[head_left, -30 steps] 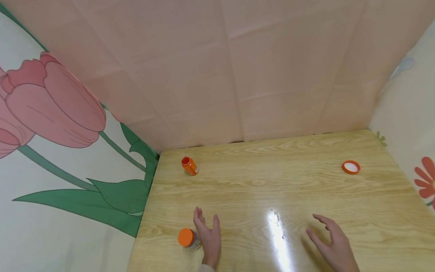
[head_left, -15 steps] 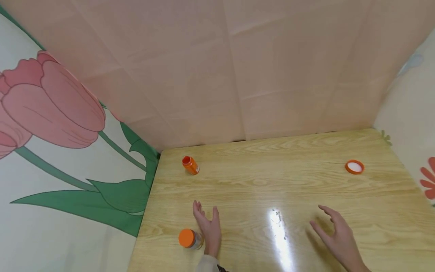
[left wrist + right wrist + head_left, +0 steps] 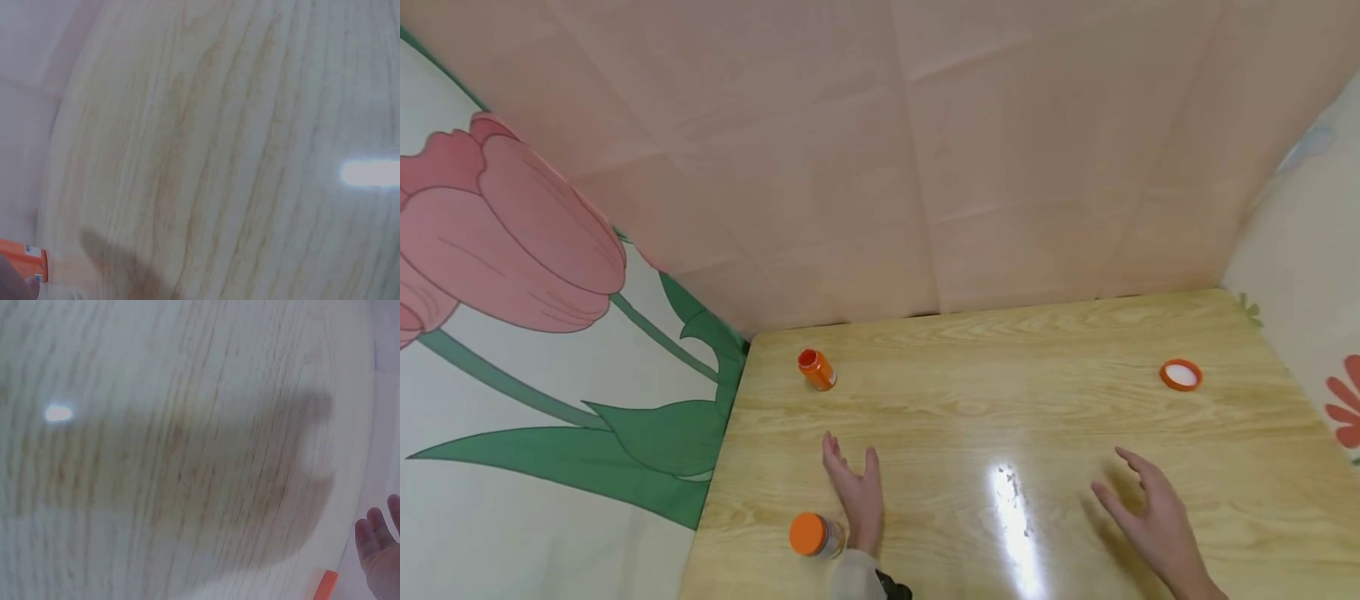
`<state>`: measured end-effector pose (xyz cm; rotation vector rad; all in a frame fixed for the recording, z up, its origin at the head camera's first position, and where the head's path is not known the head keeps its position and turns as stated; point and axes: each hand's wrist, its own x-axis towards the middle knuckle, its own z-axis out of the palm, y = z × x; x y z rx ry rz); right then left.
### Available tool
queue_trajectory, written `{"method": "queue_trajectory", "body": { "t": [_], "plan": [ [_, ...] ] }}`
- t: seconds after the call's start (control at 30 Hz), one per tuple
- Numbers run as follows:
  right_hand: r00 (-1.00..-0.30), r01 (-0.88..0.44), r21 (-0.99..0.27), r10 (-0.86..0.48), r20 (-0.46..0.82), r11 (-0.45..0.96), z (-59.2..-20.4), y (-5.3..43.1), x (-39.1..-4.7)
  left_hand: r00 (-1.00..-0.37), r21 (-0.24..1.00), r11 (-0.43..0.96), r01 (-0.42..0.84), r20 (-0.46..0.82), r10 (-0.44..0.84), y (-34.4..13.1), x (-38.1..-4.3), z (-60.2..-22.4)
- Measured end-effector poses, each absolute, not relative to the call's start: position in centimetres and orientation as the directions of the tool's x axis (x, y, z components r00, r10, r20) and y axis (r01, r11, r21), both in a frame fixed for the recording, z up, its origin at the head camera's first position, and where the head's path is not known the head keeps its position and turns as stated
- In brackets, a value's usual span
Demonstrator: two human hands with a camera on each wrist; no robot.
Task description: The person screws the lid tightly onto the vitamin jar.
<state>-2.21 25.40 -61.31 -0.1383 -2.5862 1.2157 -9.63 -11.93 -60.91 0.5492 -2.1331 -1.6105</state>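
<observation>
Ahead of the fingers of the left hand point(image 3: 856, 496): orange bottle point(image 3: 822, 374), mouth uncovered, contents too small to tell. Beyond the fingertips of the right hand point(image 3: 1161, 525): orange-rimmed lid point(image 3: 1181, 375), white centre up. Beside the left wrist, behind its fingers: clear jar point(image 3: 817, 536), orange cap on, contents unclear. Both hands' fingers spread, holding nothing. My read: reach stage, bottle uncapped, grasping not yet done.
</observation>
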Motion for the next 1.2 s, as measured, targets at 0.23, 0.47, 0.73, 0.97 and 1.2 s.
{"method": "queue_trajectory", "body": {
  "t": [0.23, 0.47, 0.73, 0.97, 1.2],
  "plan": [
    [-0.958, -0.023, -0.762, 0.204, 0.202, 0.647, -61.5, 26.0, -2.9, -0.851, 0.957, 0.275, -0.094, 0.066, -0.521, -12.3, -10.5, -60.9],
    [-0.959, 0.022, -0.748, 0.225, 0.171, 0.664, -62.0, 27.1, -3.8, -0.842, 0.962, 0.251, -0.105, 0.049, -0.537, -12.6, -11.5, -61.1],
    [-0.958, 0.049, -0.750, 0.243, 0.150, 0.659, -62.4, 28.3, -5.0, -0.826, 0.962, 0.256, -0.092, 0.070, -0.560, -12.9, -12.8, -61.1],
    [-0.957, 0.099, -0.744, 0.267, 0.110, 0.661, -62.8, 29.5, -5.5, -0.828, 0.962, 0.250, -0.110, 0.051, -0.559, -13.1, -13.3, -61.3],
    [-0.960, 0.117, -0.752, 0.269, 0.082, 0.648, -62.8, 30.4, -6.4, -0.828, 0.969, 0.230, -0.087, 0.058, -0.558, -13.7, -14.2, -61.1]
  ]
}}
